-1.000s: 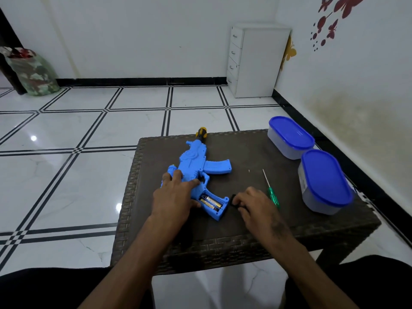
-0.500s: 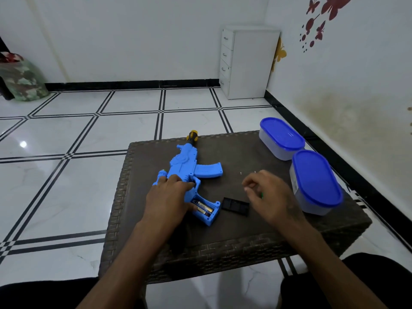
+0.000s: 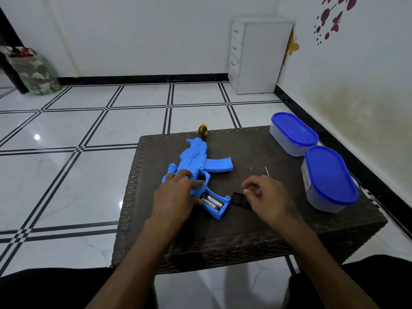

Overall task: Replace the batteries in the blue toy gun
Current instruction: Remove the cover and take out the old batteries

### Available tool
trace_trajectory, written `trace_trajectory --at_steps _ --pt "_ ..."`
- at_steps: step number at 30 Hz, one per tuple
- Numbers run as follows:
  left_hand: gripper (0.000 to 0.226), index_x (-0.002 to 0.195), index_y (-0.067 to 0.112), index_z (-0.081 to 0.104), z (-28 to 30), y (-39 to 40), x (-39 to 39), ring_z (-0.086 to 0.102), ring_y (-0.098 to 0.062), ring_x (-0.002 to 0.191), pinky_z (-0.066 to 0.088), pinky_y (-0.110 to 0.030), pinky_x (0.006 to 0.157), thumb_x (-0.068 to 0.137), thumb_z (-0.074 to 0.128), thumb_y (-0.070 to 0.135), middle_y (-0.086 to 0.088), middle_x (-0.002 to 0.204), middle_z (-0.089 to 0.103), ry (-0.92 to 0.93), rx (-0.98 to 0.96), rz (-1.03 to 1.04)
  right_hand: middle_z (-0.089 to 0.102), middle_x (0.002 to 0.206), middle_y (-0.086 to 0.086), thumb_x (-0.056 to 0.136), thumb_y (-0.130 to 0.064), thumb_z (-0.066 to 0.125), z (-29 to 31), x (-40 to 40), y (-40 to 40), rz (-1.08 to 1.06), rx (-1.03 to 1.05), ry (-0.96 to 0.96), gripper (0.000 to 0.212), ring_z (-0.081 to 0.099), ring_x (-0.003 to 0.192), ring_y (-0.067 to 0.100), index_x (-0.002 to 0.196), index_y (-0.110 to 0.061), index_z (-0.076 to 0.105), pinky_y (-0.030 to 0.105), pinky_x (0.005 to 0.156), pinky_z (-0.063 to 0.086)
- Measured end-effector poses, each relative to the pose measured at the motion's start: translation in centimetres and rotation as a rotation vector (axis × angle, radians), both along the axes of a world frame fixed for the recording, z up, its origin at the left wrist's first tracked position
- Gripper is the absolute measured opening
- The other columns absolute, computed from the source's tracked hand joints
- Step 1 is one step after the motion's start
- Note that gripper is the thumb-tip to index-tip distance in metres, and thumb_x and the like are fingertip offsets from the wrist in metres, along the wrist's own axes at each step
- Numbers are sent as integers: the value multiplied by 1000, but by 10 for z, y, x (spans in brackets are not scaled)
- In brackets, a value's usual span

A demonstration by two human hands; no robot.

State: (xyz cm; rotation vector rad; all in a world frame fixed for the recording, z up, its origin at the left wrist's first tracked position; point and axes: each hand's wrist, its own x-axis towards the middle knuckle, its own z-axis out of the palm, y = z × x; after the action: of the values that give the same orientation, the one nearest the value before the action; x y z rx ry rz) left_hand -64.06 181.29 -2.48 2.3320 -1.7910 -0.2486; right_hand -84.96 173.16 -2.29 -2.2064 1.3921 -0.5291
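Fingers of the left hand (image 3: 176, 195) are lying straight, pressing the blue toy gun (image 3: 196, 166) near the wicker table's (image 3: 256, 239) left edge; two batteries (image 3: 211, 202) are sitting in its open grip. Loosely curled and holding nothing, the right hand (image 3: 267, 197) is hovering over the black battery cover (image 3: 238, 199). Two blue-lidded containers (image 3: 292, 132) are standing along the right edge, contents unclear.

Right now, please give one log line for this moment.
left hand holds toy gun | compartment open, batteries in | cover on table | right hand free
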Motion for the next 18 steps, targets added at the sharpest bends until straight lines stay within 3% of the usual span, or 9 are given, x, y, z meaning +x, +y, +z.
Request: trace_trajectory --at_steps 3,7,14,18 --pt "59 138 41 49 -3 0 -1 34 -20 132 42 -40 103 83 71 40 9 145 37 -7 -2 10 55 122 2 95 -24 62 6 -21 -7 -102 -79 232 26 52 114 18 120 -24 60 30 91 49" --pt "59 138 40 48 -3 -1 -2 32 -21 133 41 -42 104 83 71 39 9 147 35 0 13 26 49 129 10 95 -34 61 2 -40 -19 -163 36 414 39 51 115 24 130 -21 50 35 92 48" --pt "57 139 39 48 2 -1 -5 33 -24 132 42 -44 103 85 69 39 7 147 35 -9 46 12 56 108 9 95 -15 57 -4 -42 -25 -260 74 281 23 57 91 21 116 -16 46 35 78 53" --pt "57 142 40 44 1 2 -4 33 -26 134 40 -45 106 88 65 41 5 150 34 -51 61 -17 52 117 8 95 -12 58 -2 -40 -21 -260 -22 48 28 54 95 15 122 -13 51 28 74 46"
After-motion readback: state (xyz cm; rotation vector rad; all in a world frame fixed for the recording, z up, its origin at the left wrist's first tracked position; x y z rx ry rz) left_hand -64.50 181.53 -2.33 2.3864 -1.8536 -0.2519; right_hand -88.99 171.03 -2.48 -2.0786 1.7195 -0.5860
